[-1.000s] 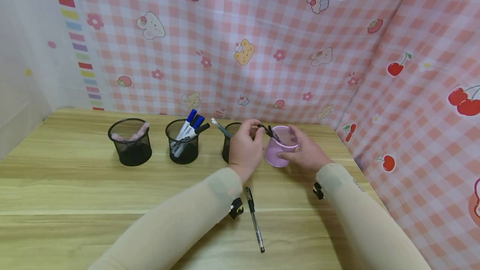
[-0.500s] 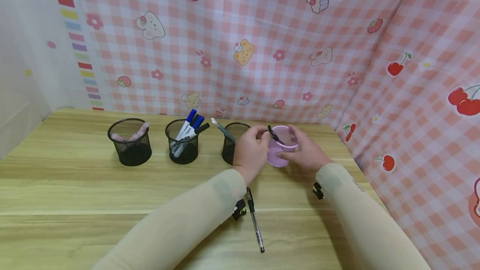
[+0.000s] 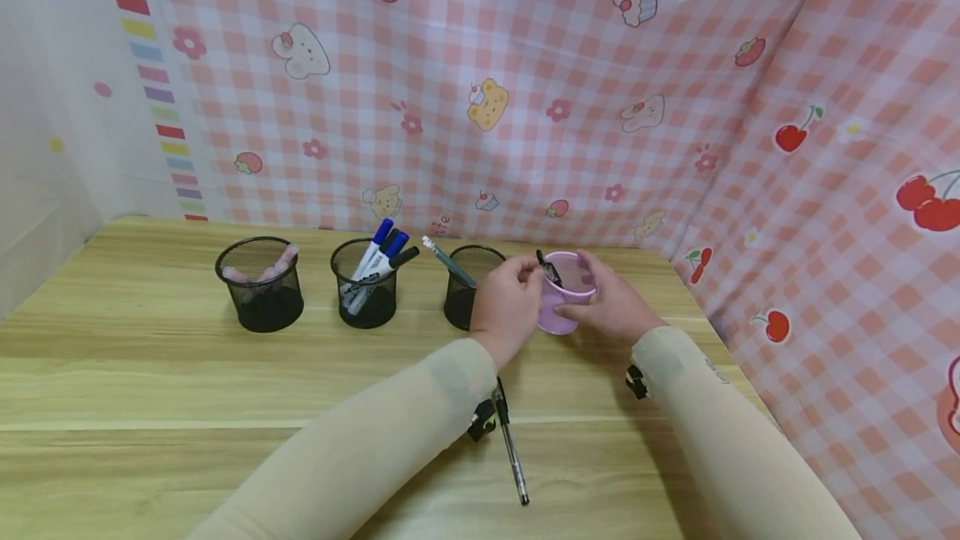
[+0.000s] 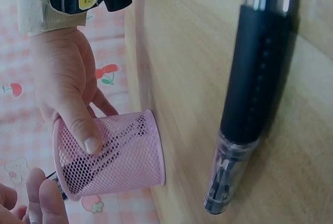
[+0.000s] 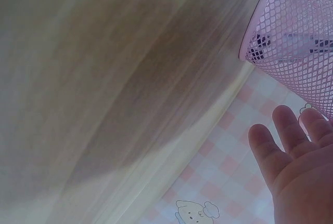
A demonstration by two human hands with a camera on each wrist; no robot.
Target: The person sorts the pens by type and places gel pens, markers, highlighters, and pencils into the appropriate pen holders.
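A lilac-pink mesh pen cup [image 3: 557,311] stands upright on the right of the table. My right hand [image 3: 618,300] steadies it from the right, thumb in front and fingers behind the rim. At the left of its mouth, my left hand [image 3: 506,302] pinches the upper end of a black pen [image 3: 552,272], whose body leans into the cup; the exact contact is partly hidden by the fingers. Pen barrels show through the mesh in the left wrist view. A clear-barrelled black gel pen [image 3: 512,448] lies on the table beside my left wrist.
To the left stand three black mesh cups: one [image 3: 266,307] with pinkish items, one [image 3: 367,302] with blue- and black-capped markers, and one [image 3: 457,307] with a dark green pencil-like stick [image 3: 448,261], partly behind my left hand. A checked curtain [image 3: 450,48] closes the back and right.
My left hand has shifted slightly right and down toward the pink cup, and the black pen has gone from lying across the rim to sitting inside it. The right hand stays put.
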